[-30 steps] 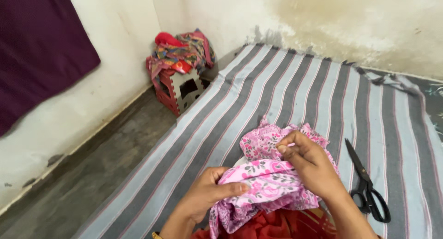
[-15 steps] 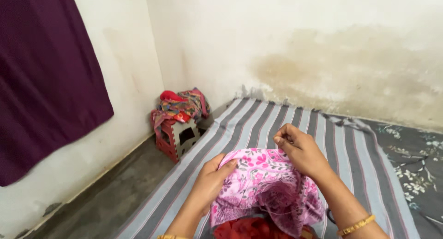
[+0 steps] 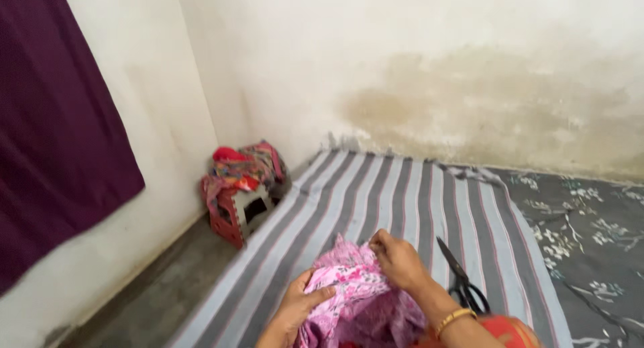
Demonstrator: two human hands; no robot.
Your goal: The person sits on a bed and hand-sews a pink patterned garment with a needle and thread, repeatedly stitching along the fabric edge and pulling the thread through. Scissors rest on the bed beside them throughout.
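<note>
A bunched piece of pink flowered cloth (image 3: 349, 287) sits low in the head view, held by both hands. My left hand (image 3: 300, 306) grips its near left fold, thumb on top. My right hand (image 3: 397, 259) pinches the cloth's upper edge; a gold bangle circles that wrist. Just to the right of my right forearm, black scissors (image 3: 461, 281) lie on the striped sheet, partly hidden by the arm.
A grey-and-white striped sheet (image 3: 376, 193) covers the bed; a grey flowered sheet (image 3: 590, 234) lies to its right. A red stool (image 3: 231, 210) piled with bright clothes stands in the corner. A purple curtain (image 3: 54, 133) hangs at left, above the bare floor (image 3: 154, 294).
The view has swung up and left since a second ago. Both hands and the cloth rose, then dropped lower in the frame. The scissors, hidden half a second ago, show again.
</note>
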